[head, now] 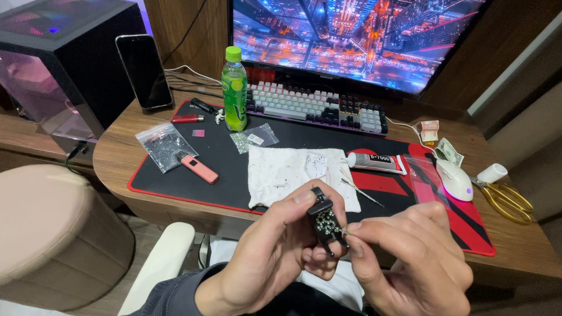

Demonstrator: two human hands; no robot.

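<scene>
— What is held in the hands, and where?

— A small black clip-like piece studded with pale rhinestones (pixel 325 223) is gripped in the left hand (pixel 275 246), thumb on top and fingers behind, and raised in front of the desk's (pixel 117 152) near edge. The right hand (pixel 410 257) is pinched against its lower end; something fine may be pressed there, but it cannot be made out.

— How is the piece likely to handle?

— It is judged light, rigid and small. The stones look glued on and could be knocked loose, so it is best taken by its bare black edges, not across the studded face.

— What is laid out beyond?

— A white cloth (pixel 281 175) flecked with tiny stones is spread on a black, red-edged desk mat (pixel 228 158), with a thin pointed tool (pixel 362 192) and a grey glue tube (pixel 374 161) beside it. Further out, a green bottle (pixel 235 90), clear bags of stones (pixel 161 145), a pink stick-shaped device (pixel 198 168), a white mouse (pixel 455 179) and gold scissors (pixel 508 202) are seen.

— What stays unclear?

— The piece's underside is hidden by fingers, and its exact kind cannot be told.
</scene>
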